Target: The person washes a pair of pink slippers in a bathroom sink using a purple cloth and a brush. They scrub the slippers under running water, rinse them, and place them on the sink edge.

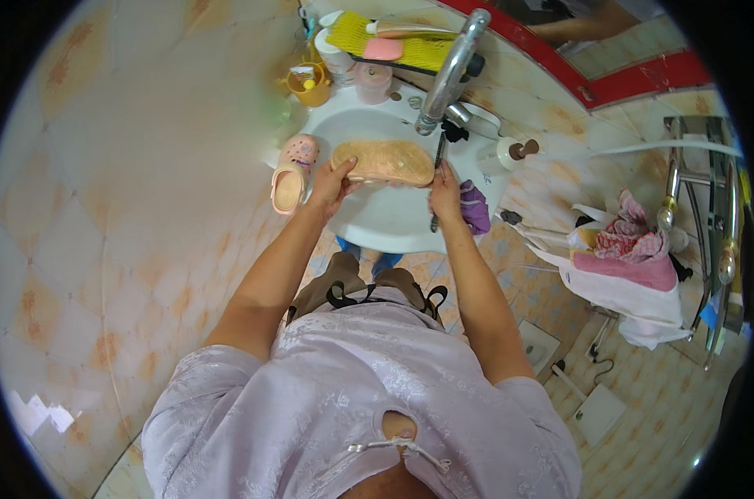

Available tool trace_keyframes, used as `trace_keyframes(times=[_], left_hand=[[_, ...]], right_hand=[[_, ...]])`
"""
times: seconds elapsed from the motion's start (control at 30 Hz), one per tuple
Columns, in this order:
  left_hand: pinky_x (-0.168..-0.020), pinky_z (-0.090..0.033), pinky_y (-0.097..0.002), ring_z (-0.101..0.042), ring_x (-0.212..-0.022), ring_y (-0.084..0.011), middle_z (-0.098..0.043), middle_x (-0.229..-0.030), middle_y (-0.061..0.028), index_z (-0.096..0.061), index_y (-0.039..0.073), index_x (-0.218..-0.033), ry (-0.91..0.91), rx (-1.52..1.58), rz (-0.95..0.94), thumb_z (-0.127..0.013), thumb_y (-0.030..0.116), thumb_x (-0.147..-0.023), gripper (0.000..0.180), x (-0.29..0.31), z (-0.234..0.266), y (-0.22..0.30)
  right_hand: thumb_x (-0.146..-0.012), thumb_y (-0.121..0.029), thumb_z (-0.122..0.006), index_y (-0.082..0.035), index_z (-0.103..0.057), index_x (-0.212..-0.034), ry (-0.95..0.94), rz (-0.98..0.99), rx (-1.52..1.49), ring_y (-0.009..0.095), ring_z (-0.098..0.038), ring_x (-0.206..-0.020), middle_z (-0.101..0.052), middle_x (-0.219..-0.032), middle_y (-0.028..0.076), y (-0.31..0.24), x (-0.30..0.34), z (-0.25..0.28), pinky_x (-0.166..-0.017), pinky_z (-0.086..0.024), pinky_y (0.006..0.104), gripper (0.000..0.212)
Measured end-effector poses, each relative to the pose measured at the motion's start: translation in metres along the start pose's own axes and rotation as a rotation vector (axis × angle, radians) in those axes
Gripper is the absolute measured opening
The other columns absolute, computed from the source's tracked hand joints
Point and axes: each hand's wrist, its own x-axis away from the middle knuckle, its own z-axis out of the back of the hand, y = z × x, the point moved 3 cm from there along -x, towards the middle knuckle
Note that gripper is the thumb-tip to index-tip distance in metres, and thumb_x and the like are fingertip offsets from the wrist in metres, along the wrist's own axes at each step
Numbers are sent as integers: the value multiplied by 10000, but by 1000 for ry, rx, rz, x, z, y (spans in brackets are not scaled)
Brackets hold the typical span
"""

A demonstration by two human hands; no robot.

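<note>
Over the white washbasin (385, 229), a clog (385, 160) lies sideways with its tan sole facing up. My left hand (331, 191) is closed on its left end, thumb on top of the sole. At the clog's right end, my right hand (445, 195) is closed around a thin dark-handled brush (439, 154), whose handle sticks out above and below the fist. Whether those fingers also touch the clog I cannot tell. A matching pink clog (299, 154) with small decorations rests on the basin's left rim, beside my left hand. Right of my right hand lies a purple cloth (475, 208).
A chrome faucet (453, 75) rises behind the basin. Along the back stand a yellow cup (309, 86), a pink jar (373, 83) and a yellow-green mat (352, 37). A pump bottle (506, 155) is at the right rim. Cloths (630, 266) hang at the right wall.
</note>
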Motion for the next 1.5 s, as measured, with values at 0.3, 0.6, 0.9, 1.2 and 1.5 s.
trace_keyframes(times=[0.3, 0.6, 0.9, 1.2, 1.5], left_hand=[[-922, -458, -421, -562, -1090, -349, -589, -1185, -176, -519, 38, -1203, -468, -1486, -544, -674, 127, -785, 455, 15, -22, -84], [-811, -464, -414, -574, -933, -345, -601, -969, -171, -583, -13, -1024, 712, -1467, -802, -726, 154, -749, 352, 57, 123, 21], [-643, -503, -361, -625, -734, -227, -647, -870, -131, -589, -51, -1018, 359, -660, -194, -675, 170, -780, 336, 28, 133, -13], [-928, -487, -415, -590, -1075, -301, -549, -1226, -155, -404, 49, -1267, -131, -286, -63, -500, 400, -940, 489, 70, -5, -27], [-913, -508, -386, -614, -1040, -246, -639, -1130, -116, -554, 43, -1247, -171, 320, 119, -485, 554, -941, 600, -15, -40, 14]], right_hand=[[-934, -186, -514, 63, -322, -1409, -69, 135, 373, 213, -645, -681, -692, -744, 118, 25, 5, -3, -667, -496, 325, 570], [-923, -171, -470, 75, -358, -1393, -275, -42, 355, 297, -677, -790, -688, -780, 167, 40, 22, -16, -761, -511, 374, 542], [-953, -129, -473, -228, -450, -1430, -842, 28, 273, 79, -422, -618, -445, -690, 3, -36, 83, -42, -583, -411, 247, 488], [-961, -174, -443, -65, -535, -1168, -252, 277, 111, 463, -594, -906, -634, -957, 258, -57, 60, -85, -759, -459, 524, 252], [-928, -80, -486, -99, -502, -1364, -421, 510, 273, 365, -605, -750, -634, -876, 213, -64, 46, -70, -732, -478, 424, 436]])
